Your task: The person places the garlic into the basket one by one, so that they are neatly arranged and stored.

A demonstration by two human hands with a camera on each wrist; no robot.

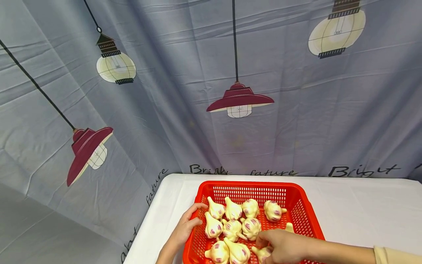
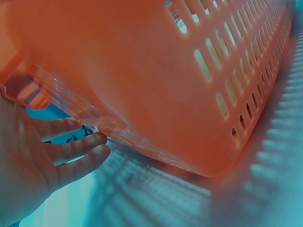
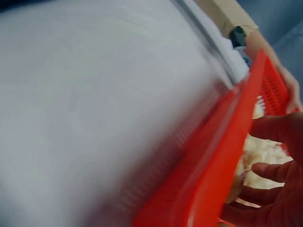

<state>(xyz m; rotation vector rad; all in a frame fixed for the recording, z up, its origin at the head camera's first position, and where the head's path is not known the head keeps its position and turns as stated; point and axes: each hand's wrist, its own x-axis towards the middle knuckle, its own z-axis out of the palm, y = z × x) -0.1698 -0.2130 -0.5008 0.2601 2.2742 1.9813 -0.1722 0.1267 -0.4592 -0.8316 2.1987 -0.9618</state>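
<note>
A red plastic basket (image 1: 254,184) holds several garlic bulbs, pale yellow with purple streaks. My left hand (image 1: 182,229) grips the basket's left rim, thumb and index finger over the edge. In the left wrist view, other fingers (image 2: 78,153) of that hand lie along the outside of the wall. My right hand (image 1: 285,245) reaches in over the right side, its fingers bent round a garlic bulb (image 1: 260,253) near the front. That hand partly covers the bulb. The right wrist view shows the right-hand fingers (image 3: 270,172) spread inside the rim, close to a bulb (image 3: 235,187).
The basket stands on a white-covered table (image 1: 372,209). Behind it hangs a grey curtain (image 1: 184,110) printed with lamps and lettering. One bulb (image 1: 273,211) lies apart at the back right of the basket, and another (image 1: 289,227) shows just behind the right hand.
</note>
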